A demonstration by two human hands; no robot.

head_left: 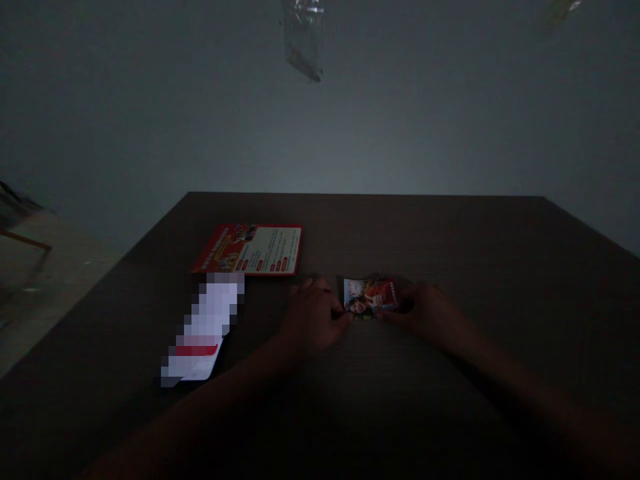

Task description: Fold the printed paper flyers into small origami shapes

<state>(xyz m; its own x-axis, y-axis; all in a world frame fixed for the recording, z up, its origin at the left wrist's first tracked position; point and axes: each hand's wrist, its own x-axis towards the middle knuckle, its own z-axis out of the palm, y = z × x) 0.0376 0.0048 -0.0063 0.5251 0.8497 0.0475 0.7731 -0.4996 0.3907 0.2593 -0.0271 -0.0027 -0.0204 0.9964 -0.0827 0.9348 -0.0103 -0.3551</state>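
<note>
A small, glossy printed packet with a picture of a person and red and orange patches lies at the middle of the dark table, between my hands. My left hand is closed, with thumb and fingers at the packet's left edge. At the opposite edge, my right hand pinches the packet between thumb and fingers. The dim light hides the exact fingertip contact and whether the packet is sealed.
A red and white printed board lies at the back left of the wooden table. Nearer is a phone with a lit, pixelated screen. Beyond the table stands a grey wall, with a clear plastic bag on it.
</note>
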